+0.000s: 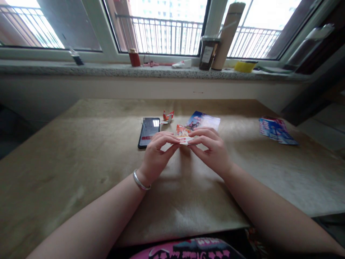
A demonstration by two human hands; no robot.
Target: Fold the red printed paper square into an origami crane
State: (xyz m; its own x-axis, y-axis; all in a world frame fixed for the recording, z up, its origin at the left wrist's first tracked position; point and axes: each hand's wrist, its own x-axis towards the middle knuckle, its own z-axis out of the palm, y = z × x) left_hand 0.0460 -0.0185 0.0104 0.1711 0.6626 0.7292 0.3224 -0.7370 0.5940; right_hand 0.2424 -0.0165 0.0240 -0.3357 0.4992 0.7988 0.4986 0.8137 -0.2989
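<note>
Lying on table, just beyond left hand: phone. Left hand pinching left end of paper, roughly midway between table's side edges; right hand pinching right end. Cards overlapping near table's right edge.

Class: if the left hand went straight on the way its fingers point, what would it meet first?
Beyond the printed piece that it holds, the left hand would probably meet the right hand first, though depth is unclear from this view.
</note>
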